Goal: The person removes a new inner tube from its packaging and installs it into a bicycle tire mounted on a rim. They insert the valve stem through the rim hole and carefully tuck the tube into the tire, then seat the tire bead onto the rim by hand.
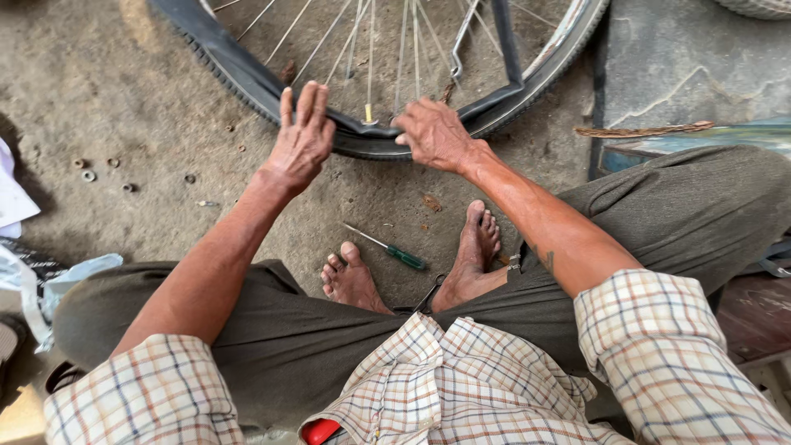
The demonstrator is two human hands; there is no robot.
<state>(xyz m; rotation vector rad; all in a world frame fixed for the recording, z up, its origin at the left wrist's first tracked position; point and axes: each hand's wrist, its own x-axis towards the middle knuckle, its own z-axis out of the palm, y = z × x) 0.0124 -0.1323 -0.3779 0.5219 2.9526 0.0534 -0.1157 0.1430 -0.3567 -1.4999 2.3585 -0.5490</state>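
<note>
Black rubber bicycle tyre [247,78] on a spoked metal wheel, lying across the top of the frame just beyond both hands.

The wheel's lower arc curves from upper left to upper right, its lowest stretch at upper centre, where a loose black rubber inner tube [494,99] bulges off the rim. The right hand [435,134] rests on that stretch, fingers curled over the rubber, seemingly gripping it. The left hand [301,140] is spread flat, fingers straight and together, its fingertips at the tyre's edge and holding nothing; the right is the more engaged. A green-handled screwdriver [387,247] lies on the concrete floor [124,107] at lower centre, between the bare feet and the wheel, nearer the right hand.
</note>
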